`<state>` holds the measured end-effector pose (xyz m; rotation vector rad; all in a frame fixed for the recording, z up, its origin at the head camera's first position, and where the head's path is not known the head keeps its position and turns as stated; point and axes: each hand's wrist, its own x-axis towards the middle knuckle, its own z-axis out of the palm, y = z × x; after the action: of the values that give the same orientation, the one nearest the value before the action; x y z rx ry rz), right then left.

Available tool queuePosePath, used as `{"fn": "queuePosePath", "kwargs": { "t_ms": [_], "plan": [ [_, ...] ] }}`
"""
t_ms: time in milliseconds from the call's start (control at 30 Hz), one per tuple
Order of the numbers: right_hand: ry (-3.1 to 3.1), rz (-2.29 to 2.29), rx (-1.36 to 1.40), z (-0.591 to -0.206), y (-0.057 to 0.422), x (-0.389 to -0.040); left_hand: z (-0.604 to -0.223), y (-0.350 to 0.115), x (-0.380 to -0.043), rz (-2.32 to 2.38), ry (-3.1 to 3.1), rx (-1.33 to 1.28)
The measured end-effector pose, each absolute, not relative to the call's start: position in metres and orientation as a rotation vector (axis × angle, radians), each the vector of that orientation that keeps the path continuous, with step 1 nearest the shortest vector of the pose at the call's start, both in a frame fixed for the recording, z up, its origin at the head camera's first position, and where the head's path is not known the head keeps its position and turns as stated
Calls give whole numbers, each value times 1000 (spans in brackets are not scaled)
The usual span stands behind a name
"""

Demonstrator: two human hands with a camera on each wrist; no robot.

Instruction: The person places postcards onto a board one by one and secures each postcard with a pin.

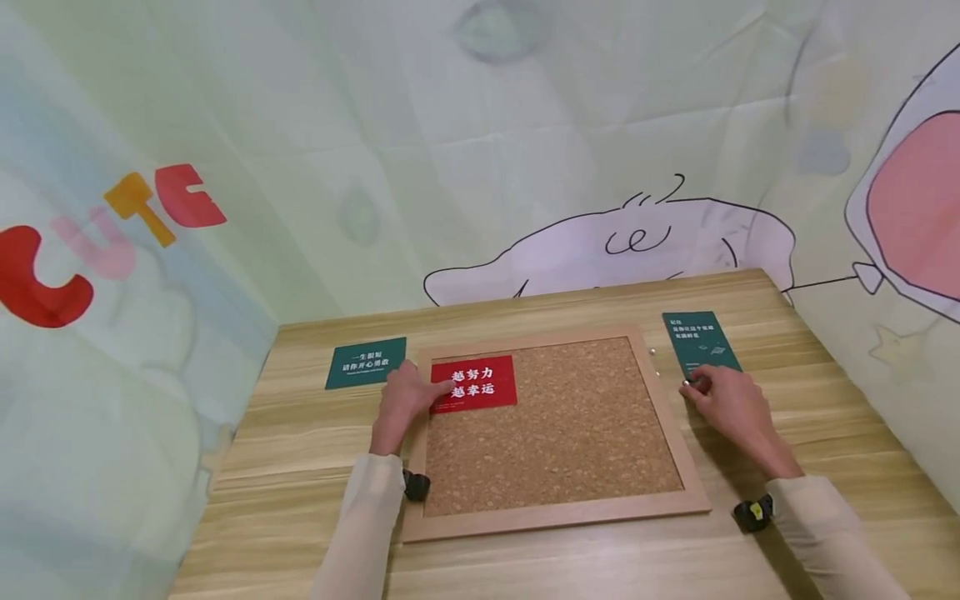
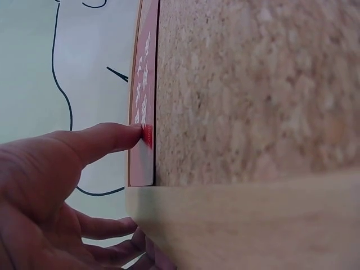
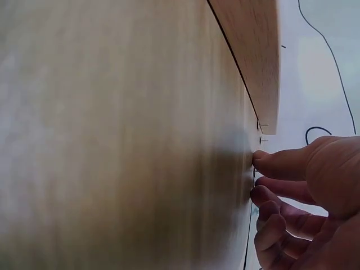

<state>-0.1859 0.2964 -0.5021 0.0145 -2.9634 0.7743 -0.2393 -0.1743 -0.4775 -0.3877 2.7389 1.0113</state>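
Observation:
A wood-framed corkboard lies on the table with a red card at its upper left, lettered in white. My left hand is at the board's left edge. Its thumb presses the card's left end, while the other fingers rest along the outer side of the frame. Right of the board, my right hand is low at the tabletop, thumb and curled fingertips closing round a small thumbtack mostly hidden between them. A green card lies just beyond this hand, partly covered by it.
Two silver thumbtacks, one of them a tack by the frame's right edge, lie points up on the wooden table. Another green card is left of the board. A printed cloth hangs behind the table.

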Motion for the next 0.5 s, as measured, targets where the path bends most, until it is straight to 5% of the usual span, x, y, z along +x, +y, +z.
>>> {"fn": "queuePosePath", "kwargs": {
  "t_ms": [500],
  "plan": [
    [-2993, 701, 73, -501, 289, -189, -478, -176, -239, 1031, 2728, -397]
  ]
}}
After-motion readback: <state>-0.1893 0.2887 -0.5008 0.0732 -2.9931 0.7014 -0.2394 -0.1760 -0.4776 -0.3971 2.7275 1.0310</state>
